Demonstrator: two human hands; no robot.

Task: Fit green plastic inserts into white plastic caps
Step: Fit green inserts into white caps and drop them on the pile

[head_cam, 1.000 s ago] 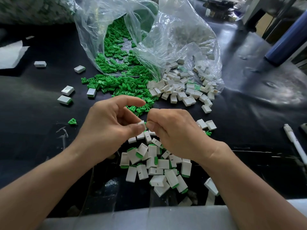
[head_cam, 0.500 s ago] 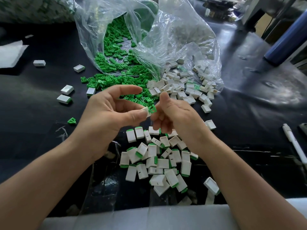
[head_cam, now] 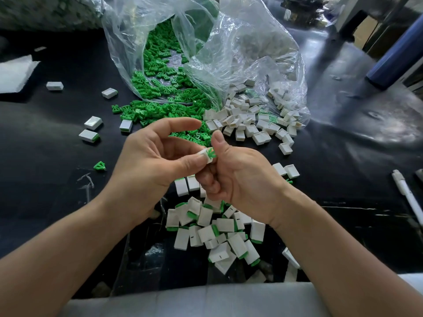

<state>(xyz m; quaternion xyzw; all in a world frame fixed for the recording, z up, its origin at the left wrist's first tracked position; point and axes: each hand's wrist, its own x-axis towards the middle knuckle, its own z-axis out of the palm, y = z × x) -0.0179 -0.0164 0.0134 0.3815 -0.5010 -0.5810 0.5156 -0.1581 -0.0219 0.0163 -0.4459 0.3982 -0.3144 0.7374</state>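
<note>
White plastic cap [head_cam: 204,155] is pinched in L hand [head_cam: 151,161], green plastic insert [head_cam: 211,153] pinched at its mouth by R hand [head_cam: 238,179], part-seated. Finished pile [head_cam: 219,229] is noted; many loose pcs [head_cam: 158,108] left.

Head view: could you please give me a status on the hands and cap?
Left hand pinches white cap. Right hand holds green insert at its opening. Assembled pile lies below.

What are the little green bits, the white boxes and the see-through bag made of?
Green inserts: probably hard plastic, matte, with crisp moulded ribs. White caps: likely rigid plastic too, smooth, slightly satin, hollow with thin walls. Bag: thin soft plastic film, clear, crinkled and shiny.
</note>
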